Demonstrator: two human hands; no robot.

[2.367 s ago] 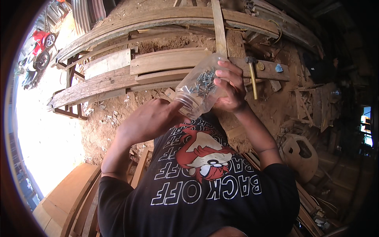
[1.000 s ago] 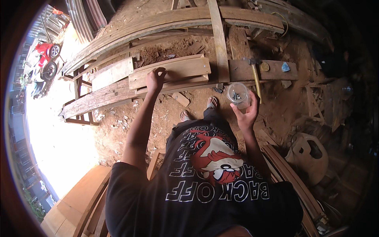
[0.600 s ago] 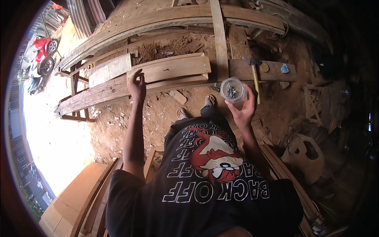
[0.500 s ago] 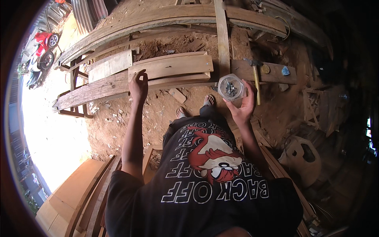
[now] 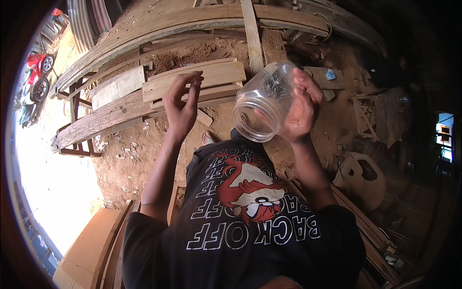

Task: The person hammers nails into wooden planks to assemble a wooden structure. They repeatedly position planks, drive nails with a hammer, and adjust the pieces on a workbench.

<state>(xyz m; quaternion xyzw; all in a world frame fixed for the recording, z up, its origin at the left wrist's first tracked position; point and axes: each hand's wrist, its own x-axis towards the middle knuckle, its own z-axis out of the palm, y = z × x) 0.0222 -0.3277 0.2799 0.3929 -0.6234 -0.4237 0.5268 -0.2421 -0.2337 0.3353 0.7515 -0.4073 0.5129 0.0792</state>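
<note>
My right hand [image 5: 304, 107] grips a clear plastic jar [image 5: 257, 91] from its right side. The jar is tilted, its open mouth facing down toward my body. A cluster of dark nails [image 5: 275, 85] sits at its far, bottom end. My left hand [image 5: 180, 106] is raised to the left of the jar, apart from it, thumb and forefinger drawn close together. Whether anything small lies between those fingertips cannot be made out. Beyond my left hand, a planed wooden board [image 5: 216, 73] rests on the rough bench beam [image 5: 103, 120].
A second long beam [image 5: 192, 21] runs farther back, crossed by an upright plank [image 5: 252, 41]. A small blue object [image 5: 330, 74] is on the bench at right. Boards [image 5: 89, 243] lie beside me at lower left; a pale plastic chair [image 5: 361, 180] is at right.
My right hand has lifted the jar toward me and tipped it, so its side now shows and it covers the hammer. My left hand has risen and moved right, nearer the jar.
</note>
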